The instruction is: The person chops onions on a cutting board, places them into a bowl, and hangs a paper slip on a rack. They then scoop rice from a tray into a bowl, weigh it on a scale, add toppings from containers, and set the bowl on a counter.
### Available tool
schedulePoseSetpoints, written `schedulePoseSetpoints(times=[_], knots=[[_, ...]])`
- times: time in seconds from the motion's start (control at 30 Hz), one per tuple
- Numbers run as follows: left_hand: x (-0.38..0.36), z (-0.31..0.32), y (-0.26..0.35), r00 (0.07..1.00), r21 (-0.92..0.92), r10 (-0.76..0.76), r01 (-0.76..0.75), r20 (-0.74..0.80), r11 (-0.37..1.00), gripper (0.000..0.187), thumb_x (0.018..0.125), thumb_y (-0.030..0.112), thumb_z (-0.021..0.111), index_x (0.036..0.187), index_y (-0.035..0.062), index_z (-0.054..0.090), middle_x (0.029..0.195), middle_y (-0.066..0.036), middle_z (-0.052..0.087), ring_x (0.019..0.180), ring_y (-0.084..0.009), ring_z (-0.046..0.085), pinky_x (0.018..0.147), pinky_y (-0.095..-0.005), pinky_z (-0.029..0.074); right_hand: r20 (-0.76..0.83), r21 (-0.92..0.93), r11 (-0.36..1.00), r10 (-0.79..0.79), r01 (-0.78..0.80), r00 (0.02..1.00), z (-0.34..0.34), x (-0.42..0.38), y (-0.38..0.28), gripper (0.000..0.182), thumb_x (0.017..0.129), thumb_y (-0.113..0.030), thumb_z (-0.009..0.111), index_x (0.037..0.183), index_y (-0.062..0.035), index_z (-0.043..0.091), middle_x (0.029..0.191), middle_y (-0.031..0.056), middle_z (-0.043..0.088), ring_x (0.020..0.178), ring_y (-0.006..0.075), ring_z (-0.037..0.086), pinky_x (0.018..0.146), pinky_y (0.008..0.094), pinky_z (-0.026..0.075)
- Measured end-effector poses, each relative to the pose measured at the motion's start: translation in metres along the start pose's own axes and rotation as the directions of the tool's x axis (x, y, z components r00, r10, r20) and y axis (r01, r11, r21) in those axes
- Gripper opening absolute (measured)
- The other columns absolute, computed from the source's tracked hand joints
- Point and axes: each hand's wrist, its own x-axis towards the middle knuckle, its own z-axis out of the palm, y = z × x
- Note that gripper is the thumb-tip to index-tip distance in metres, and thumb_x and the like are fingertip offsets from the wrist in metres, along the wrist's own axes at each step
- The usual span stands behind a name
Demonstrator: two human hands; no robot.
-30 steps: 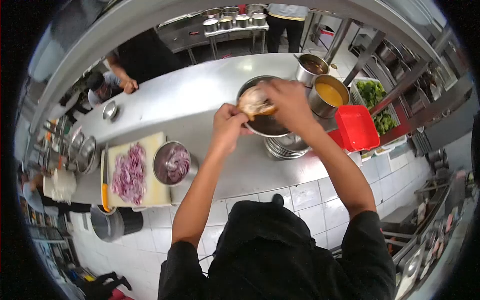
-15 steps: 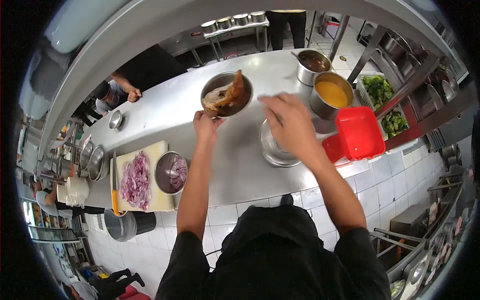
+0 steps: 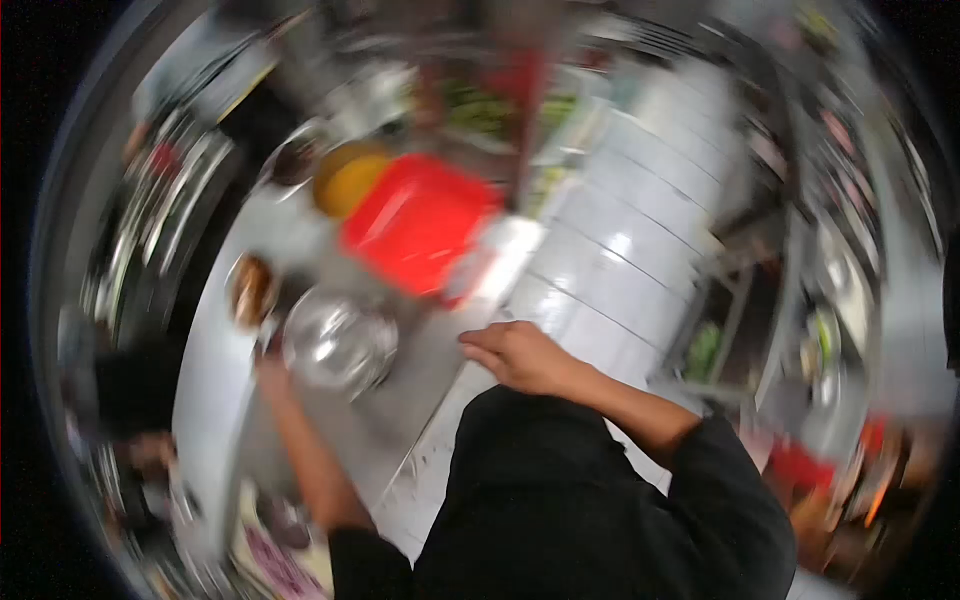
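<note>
The whole head view is smeared by motion. My left hand is at the near rim of a small metal bowl, its fingers closed there as far as the blur shows. In the bowl lies a browned piece of roast meat. Just right of that hand stands a shiny round metal bowl. Over the counter's near edge, close to my body, is my right hand; its fingers are curled together, with nothing visible in them.
A red plastic container sits by the counter's right end, beside a pot of yellow liquid and a pot of dark liquid. Chopped purple onion lies at lower left. White floor tiles extend rightward; shelving stands beyond.
The view has swung right, so the counter and pots appear further left. My right hand has drawn back towards my body and its fingers have closed. My left hand stays at the meat bowl.
</note>
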Motion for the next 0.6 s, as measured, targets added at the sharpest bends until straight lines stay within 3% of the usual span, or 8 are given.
schedulePoseSetpoints(times=[0.07, 0.1, 0.17, 0.2, 0.3, 0.4, 0.5, 0.6], knots=[[0.004, -0.021, 0.030, 0.865, -0.505, -0.450, 0.496, 0.220, 0.706, 0.059, 0.088, 0.023, 0.056, 0.138, -0.0042, 0.039, 0.137, -0.024, 0.046, 0.124, -0.0306, 0.048, 0.106, -0.0370, 0.039, -0.034, -0.088, 0.976, 0.196, -0.199, 0.980, -0.021, -0.035, 0.018, 0.036, 0.094, -0.032, 0.053, 0.108, -0.0012, 0.064, 0.094, 0.0206, 0.066, 0.083, 0.0398, 0.062, 0.075, 0.0463, 0.049], [-0.005, 0.003, -0.007, 0.882, -0.374, -0.445, 0.469, 0.155, 0.800, 0.066, 0.092, 0.037, 0.052, 0.142, -0.0017, 0.033, 0.141, -0.018, 0.045, 0.129, -0.0257, 0.043, 0.107, -0.0325, 0.035, -0.132, -0.094, 0.961, 0.246, -0.259, 0.960, -0.031, -0.057, 0.019, 0.035, 0.094, -0.032, 0.052, 0.107, -0.0016, 0.064, 0.093, 0.0209, 0.066, 0.084, 0.0401, 0.062, 0.076, 0.0473, 0.049], [0.012, -0.035, 0.041, 0.622, -0.852, -0.674, 0.523, 0.399, -0.021, 0.067, 0.093, 0.040, 0.055, 0.140, -0.0031, 0.036, 0.140, -0.016, 0.046, 0.129, -0.0216, 0.043, 0.103, -0.0333, 0.035, -0.214, -0.149, 0.895, 0.386, -0.421, 0.897, -0.049, -0.109, 0.007, 0.033, 0.093, -0.030, 0.053, 0.108, -0.0023, 0.065, 0.091, 0.0208, 0.067, 0.084, 0.0399, 0.062, 0.077, 0.0472, 0.049], [0.018, -0.056, 0.062, 0.555, -0.844, -0.682, 0.506, 0.476, -0.177, 0.065, 0.093, 0.041, 0.054, 0.139, -0.0024, 0.039, 0.139, -0.015, 0.047, 0.127, -0.0205, 0.044, 0.102, -0.0333, 0.036, -0.286, -0.127, 0.860, 0.446, -0.495, 0.848, -0.046, -0.139, 0.002, 0.031, 0.092, -0.029, 0.054, 0.107, -0.0041, 0.065, 0.090, 0.0198, 0.067, 0.085, 0.0394, 0.062, 0.078, 0.0476, 0.049], [0.016, -0.098, 0.119, 0.662, -0.814, -0.608, 0.580, 0.438, 0.044, 0.061, 0.092, 0.039, 0.057, 0.136, -0.0006, 0.046, 0.135, -0.014, 0.051, 0.122, -0.0216, 0.049, 0.100, -0.0338, 0.038, -0.423, -0.071, 0.762, 0.561, -0.643, 0.712, -0.042, -0.223, 0.005, 0.028, 0.090, -0.026, 0.054, 0.107, -0.0079, 0.067, 0.089, 0.0179, 0.068, 0.088, 0.0381, 0.063, 0.081, 0.0477, 0.048], [0.009, -0.087, 0.103, 0.784, -0.839, -0.531, 0.495, 0.320, 0.225, 0.054, 0.091, 0.037, 0.061, 0.129, -0.0002, 0.054, 0.126, -0.013, 0.057, 0.114, -0.0216, 0.053, 0.097, -0.0338, 0.041, -0.462, -0.006, 0.673, 0.654, -0.740, 0.599, -0.025, -0.302, -0.003, 0.027, 0.089, -0.024, 0.054, 0.105, -0.0083, 0.069, 0.094, 0.0175, 0.068, 0.091, 0.0368, 0.063, 0.083, 0.0458, 0.049], [-0.007, -0.114, 0.131, 0.785, -0.748, -0.618, 0.430, 0.035, 0.505, 0.045, 0.092, 0.032, 0.061, 0.123, 0.0003, 0.059, 0.115, -0.011, 0.063, 0.104, -0.0209, 0.058, 0.089, -0.0336, 0.045, -0.480, 0.010, 0.594, 0.709, -0.805, 0.517, -0.015, -0.362, -0.005, 0.026, 0.088, -0.022, 0.053, 0.101, -0.0080, 0.070, 0.097, 0.0171, 0.068, 0.092, 0.0360, 0.063, 0.085, 0.0445, 0.049], [-0.030, -0.167, 0.200, 0.788, -0.760, -0.603, 0.315, -0.124, 0.568, 0.035, 0.093, 0.027, 0.060, 0.116, 0.0010, 0.063, 0.104, -0.008, 0.066, 0.092, -0.0168, 0.060, 0.079, -0.0303, 0.048, -0.522, 0.049, 0.546, 0.728, -0.837, 0.444, -0.013, -0.408, 0.001, 0.025, 0.087, -0.020, 0.054, 0.098, -0.0072, 0.071, 0.096, 0.0164, 0.068, 0.093, 0.0366, 0.063, 0.086, 0.0444, 0.048]])
